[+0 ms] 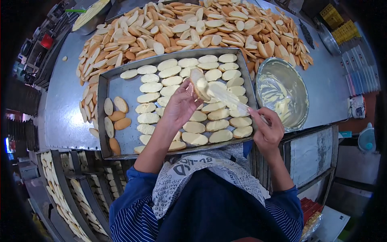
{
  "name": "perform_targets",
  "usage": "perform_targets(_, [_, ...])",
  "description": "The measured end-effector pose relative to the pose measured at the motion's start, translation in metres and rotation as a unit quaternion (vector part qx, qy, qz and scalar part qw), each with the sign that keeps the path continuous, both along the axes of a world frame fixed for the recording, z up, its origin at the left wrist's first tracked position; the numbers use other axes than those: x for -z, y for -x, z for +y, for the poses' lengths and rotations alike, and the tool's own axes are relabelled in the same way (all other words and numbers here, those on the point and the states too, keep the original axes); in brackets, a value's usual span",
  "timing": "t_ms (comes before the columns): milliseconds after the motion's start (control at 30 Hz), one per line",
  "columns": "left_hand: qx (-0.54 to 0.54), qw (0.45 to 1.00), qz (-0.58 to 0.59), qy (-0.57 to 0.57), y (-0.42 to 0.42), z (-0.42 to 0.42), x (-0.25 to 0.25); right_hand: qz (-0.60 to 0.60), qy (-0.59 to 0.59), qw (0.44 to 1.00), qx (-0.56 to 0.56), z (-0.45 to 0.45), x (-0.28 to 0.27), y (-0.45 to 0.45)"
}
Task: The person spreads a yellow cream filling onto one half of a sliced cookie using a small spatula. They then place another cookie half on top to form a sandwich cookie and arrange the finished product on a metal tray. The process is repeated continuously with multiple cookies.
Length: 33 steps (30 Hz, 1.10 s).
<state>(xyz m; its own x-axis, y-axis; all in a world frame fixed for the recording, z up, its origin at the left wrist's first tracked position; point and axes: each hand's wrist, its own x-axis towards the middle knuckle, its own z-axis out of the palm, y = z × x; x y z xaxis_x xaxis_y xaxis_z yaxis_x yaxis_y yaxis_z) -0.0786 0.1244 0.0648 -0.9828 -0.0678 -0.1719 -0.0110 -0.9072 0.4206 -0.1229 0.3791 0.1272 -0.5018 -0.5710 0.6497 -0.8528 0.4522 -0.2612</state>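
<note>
My left hand (183,104) holds an oval bread slice (196,80) tilted above the tray, with a dab of pale cream on its face. In my right hand (268,128) is the handle of a cream-coated spatula (228,98), whose blade touches the slice. Under both lies a metal baking tray (178,56) with rows of cream-spread oval slices (194,138). Several plain slices (116,116) sit at the tray's left end. Right of the tray, a steel bowl (282,93) is smeared inside with cream.
A large heap of bread slices (181,28) covers the back of the metal table (65,99). Another bowl of cream (90,18) stands at the back left. Racked trays of slices (57,193) are below left; a metal rack (313,160) is below right.
</note>
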Motion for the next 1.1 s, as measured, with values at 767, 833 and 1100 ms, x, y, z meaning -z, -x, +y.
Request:
perform_targets(767, [-0.046,0.992,0.011,0.118,-0.025,-0.016,0.000,-0.144,0.081,0.986,-0.002,-0.052,0.022,0.020])
perform_targets(833, [-0.072,0.981,0.004,0.178,-0.029,-0.023,-0.006,-0.172,0.076,0.982,-0.027,-0.050,0.013,0.011])
perform_targets(1100, [-0.099,0.935,0.000,0.340,-0.037,-0.038,0.001,-0.058,-0.098,0.990,-0.088,-0.051,-0.006,-0.001])
